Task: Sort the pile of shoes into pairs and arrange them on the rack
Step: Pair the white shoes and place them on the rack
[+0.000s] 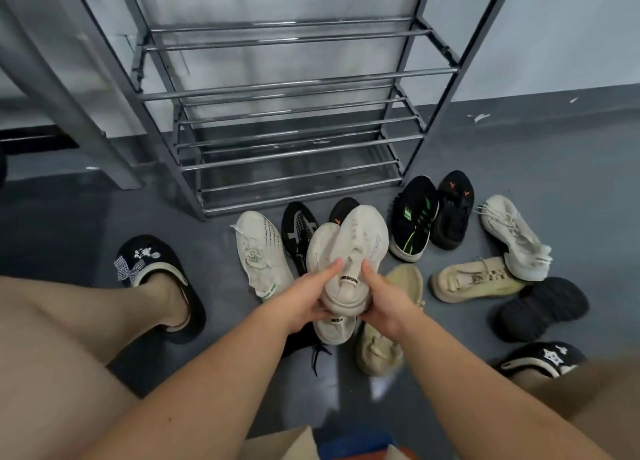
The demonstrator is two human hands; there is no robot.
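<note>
Head view: left hand [304, 300] and right hand [384, 300] each grasp the heels of a cream sneaker pair [349, 251], lifted just in front of the rack [287, 137]; light, soft knit uppers likely squash, so the firmer heels suit gripping

Both hands hold a pair of cream sneakers [349, 251] stacked together by their heels, the left hand [306, 298] on the left side and the right hand [384, 302] on the right, thumbs on top, toes pointing at the metal shoe rack [287, 120]. On the grey floor [519, 154] around them lie a white sneaker [259, 251] to the left, a black sneaker with green stripes [414, 217] and a black sneaker with orange marks [453, 208] near the rack's foot, and beige and pale shoes to the right. The person's feet wear black slippers [156, 279].
</note>
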